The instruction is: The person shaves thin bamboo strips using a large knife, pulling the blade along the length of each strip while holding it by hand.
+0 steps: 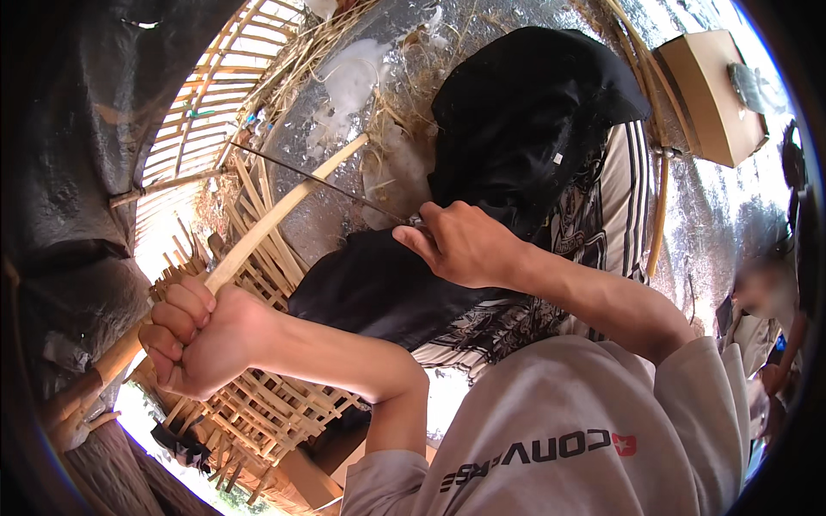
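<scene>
My left hand (202,340) is closed round a long pale bamboo strip (258,234), which slants from the lower left up to the middle of the view. In my right hand (471,245) is the handle of a knife, mostly hidden by the fingers. Its long thin dark blade (280,162) points to the upper left and crosses the strip near its far end. Whether the edge bites into the bamboo I cannot tell. Black cloth (538,112) covers my lap and knees, below and beyond the right hand.
Under my left forearm is an open woven bamboo lattice (280,417). Pale split strips (258,185) and shavings (391,146) lie on the shiny sheet ahead. A slatted wall (215,86) rises at the far left, a cardboard box (710,99) at the far right. Another person (761,331) is at the right edge.
</scene>
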The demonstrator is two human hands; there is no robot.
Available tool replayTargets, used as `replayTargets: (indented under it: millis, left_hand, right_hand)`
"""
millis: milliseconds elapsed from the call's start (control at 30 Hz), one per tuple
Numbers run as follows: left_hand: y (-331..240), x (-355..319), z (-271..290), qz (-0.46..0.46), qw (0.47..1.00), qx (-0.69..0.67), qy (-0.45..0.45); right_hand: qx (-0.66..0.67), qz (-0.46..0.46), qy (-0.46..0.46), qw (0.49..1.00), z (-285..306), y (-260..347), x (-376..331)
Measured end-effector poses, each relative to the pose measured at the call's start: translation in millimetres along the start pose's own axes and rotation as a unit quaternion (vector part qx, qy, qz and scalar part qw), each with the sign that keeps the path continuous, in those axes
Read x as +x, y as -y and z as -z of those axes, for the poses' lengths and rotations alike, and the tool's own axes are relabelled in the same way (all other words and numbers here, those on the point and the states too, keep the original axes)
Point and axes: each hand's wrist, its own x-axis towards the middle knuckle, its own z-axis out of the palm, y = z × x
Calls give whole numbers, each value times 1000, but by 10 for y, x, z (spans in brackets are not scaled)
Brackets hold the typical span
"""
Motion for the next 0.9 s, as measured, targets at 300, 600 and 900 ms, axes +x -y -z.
replayTargets:
  millis: [300,600,900]
  left_hand:
    - [-39,-67,-26,111,956,-161,217]
    - [-32,2,140,72,897,-142,413]
    - [-44,-77,216,38,896,-108,430]
  right_hand:
    - [-77,-66,-52,993,133,14,88]
    - [5,-40,18,999,90,491,75]
    - [70,37,37,996,129,700,-8]
